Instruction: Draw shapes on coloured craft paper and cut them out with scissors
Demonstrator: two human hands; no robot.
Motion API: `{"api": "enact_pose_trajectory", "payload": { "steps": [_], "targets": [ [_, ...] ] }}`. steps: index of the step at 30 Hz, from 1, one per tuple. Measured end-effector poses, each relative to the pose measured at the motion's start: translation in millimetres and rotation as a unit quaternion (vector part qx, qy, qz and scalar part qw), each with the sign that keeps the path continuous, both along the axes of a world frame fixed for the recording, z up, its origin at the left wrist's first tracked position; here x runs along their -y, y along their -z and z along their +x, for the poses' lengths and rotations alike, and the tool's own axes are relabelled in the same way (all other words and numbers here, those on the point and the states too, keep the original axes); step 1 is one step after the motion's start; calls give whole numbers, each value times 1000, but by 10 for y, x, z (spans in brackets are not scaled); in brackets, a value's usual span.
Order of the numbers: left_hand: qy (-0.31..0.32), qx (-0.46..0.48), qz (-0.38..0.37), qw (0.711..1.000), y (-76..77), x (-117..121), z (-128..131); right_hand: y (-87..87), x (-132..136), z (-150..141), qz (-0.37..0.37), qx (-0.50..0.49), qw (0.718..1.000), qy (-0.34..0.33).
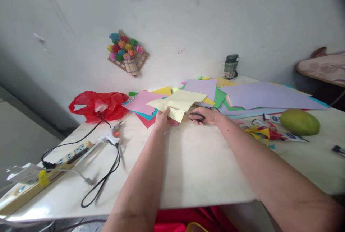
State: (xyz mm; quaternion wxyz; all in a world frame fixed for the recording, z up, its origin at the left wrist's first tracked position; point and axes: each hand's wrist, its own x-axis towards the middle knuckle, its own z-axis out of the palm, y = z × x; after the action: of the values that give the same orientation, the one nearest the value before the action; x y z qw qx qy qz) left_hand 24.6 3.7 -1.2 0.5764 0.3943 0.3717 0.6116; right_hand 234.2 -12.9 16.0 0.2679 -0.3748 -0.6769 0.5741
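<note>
My left hand (162,117) pinches the near edge of a pale yellow sheet of paper (180,102) that lies on a heap of coloured paper at the far side of the white table (194,163). My right hand (207,115) is closed around black-handled scissors (197,117) just right of that sheet, resting on the table. Both forearms reach forward from the near edge.
Large lilac sheets (266,95) cover the far right. A green mango-like fruit (299,121) and paper scraps (262,132) lie right. A red plastic bag (97,105), glue gun (113,134), power strip (48,169) and black cable (104,180) sit left. A dark jar (231,66) stands by the wall.
</note>
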Motion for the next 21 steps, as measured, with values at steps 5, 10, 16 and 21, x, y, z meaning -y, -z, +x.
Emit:
{"api": "enact_pose_trajectory", "payload": {
  "steps": [5,10,16,21],
  "targets": [
    [-14,-18,18,1000,17,3,19,10,8,-36,5,-15,1000,-1],
    [-37,12,42,998,-1,5,63,-15,35,-71,-7,-39,999,6],
    [-52,44,54,996,-26,15,88,-12,30,-91,-18,-57,998,-4],
    [-49,67,53,995,-28,12,101,8,2,-93,-9,-44,999,3]
  ]
}}
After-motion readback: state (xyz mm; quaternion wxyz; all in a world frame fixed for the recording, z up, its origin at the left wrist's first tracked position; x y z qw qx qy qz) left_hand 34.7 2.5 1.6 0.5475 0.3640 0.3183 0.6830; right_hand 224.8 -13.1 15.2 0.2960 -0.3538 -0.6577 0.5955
